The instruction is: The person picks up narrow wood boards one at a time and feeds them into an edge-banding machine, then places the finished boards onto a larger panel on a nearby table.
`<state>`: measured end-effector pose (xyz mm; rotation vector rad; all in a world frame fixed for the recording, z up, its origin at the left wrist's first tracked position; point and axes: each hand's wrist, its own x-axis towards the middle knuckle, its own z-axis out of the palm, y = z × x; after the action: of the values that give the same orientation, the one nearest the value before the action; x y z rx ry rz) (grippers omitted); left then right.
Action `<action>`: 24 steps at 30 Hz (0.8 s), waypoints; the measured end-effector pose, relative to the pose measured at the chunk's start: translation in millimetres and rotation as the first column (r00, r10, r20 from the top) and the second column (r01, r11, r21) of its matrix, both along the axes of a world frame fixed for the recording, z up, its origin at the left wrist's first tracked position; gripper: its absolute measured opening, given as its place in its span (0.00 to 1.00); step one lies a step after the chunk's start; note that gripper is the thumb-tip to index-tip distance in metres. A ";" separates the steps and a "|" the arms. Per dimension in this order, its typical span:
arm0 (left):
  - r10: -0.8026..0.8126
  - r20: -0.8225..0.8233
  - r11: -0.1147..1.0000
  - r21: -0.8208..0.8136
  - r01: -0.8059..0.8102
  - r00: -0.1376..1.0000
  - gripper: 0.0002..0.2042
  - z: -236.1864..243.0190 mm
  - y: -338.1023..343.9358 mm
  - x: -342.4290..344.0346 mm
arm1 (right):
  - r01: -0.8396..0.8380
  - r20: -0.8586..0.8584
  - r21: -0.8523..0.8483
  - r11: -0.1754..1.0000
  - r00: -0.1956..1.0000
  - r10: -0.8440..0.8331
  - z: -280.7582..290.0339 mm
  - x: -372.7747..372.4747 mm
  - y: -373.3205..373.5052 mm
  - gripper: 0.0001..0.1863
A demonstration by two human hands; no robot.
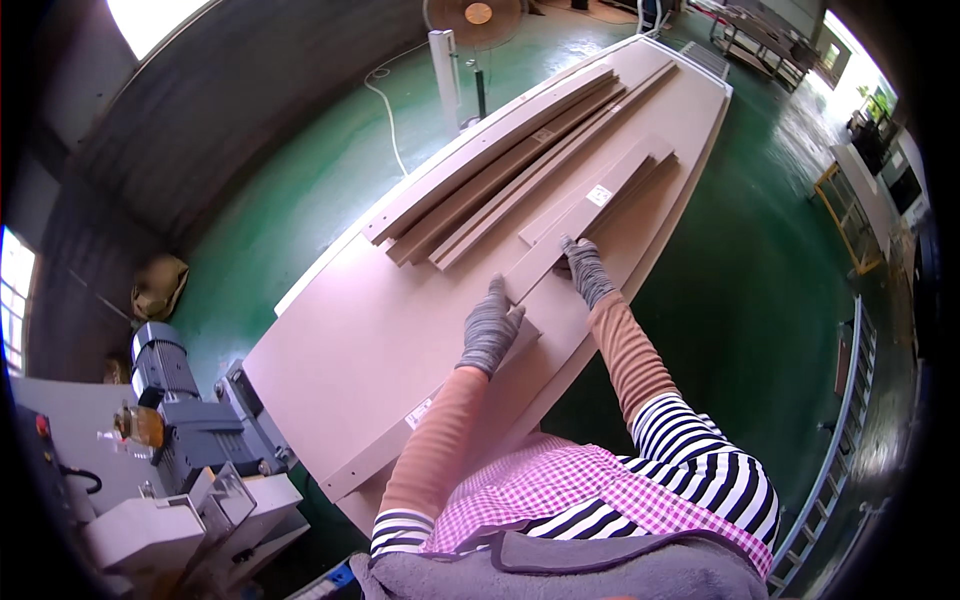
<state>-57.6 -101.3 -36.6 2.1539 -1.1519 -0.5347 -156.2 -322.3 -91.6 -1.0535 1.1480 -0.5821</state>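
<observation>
Both my hands wear grey knitted gloves. A pinkish-beige narrow board [572, 222] with a white label slants across the large flat panel surface before me. At its near end, my left hand [490, 325] grips the corner with forefinger and thumb. My right hand [588, 270] is closed around the board's right edge, its fingertips partly hidden beneath. Under my left forearm lies another long board [372, 452], also labelled, along the near side. Beyond my hands, several long brown strips [500, 185] lie side by side on the left part of the surface.
The large pinkish panel [330, 350] rests at table height over a green floor [720, 330]. A grey motor unit [205, 430] stands at lower left. A white post [445, 75] and fan [477, 20] are beyond the far-left edge. A metal ladder [835, 440] lies right.
</observation>
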 end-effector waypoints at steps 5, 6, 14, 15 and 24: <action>-0.177 0.061 0.973 -0.142 0.184 0.982 0.36 20.1 6.6 -22.0 | -0.306 -0.137 -0.400 0.864 0.952 0.274 -112.9 -63.7 -133.8 0.18; -0.045 0.142 0.993 -0.100 0.059 0.989 0.34 7.5 57.1 -6.2 | -0.204 -0.012 -0.053 0.978 0.979 0.204 -64.0 7.2 -50.0 0.19; 0.493 0.057 0.818 -0.372 -0.439 0.868 0.21 2.8 220.9 -29.5 | -0.494 -0.658 -0.482 0.723 0.749 0.073 -108.5 -77.1 -173.4 0.27; 0.579 -0.176 0.724 -0.339 -0.601 0.796 0.16 -0.8 247.7 -41.6 | -0.440 -0.458 -0.451 0.777 0.861 0.222 -92.6 -58.2 -127.4 0.25; 0.083 -0.960 0.522 0.269 -0.809 -0.266 0.32 -36.7 320.1 -117.4 | -0.834 -0.420 -0.361 -0.418 -0.254 0.871 125.2 86.2 163.0 0.50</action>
<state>-175.0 218.8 -73.3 0.8712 0.5597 -0.9161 -70.0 -159.3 33.6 -2.0804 -0.4741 0.5736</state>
